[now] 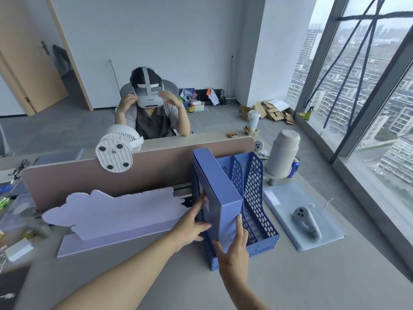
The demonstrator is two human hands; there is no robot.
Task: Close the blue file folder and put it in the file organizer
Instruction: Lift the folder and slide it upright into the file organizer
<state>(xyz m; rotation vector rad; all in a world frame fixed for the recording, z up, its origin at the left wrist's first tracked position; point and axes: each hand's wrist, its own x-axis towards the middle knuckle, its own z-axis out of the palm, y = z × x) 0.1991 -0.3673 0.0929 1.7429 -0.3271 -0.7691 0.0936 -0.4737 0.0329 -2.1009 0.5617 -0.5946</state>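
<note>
The blue file folder [218,189] is closed and stands upright in the leftmost slot of the blue mesh file organizer [257,198] on the desk. My left hand [194,222] presses flat against the folder's left side, fingers spread along it. My right hand [234,245] holds the folder's near spine, thumb on the left and fingers up the right edge. The organizer's two right slots hold nothing that I can see.
A pale purple cut-out board [116,215] lies left of the organizer. A grey controller [306,221] rests on a plastic sleeve [290,198] to the right. A desk divider [156,166], a fan [115,151], a grey jug [283,153] and a can [294,167] stand behind. A person with a headset sits opposite.
</note>
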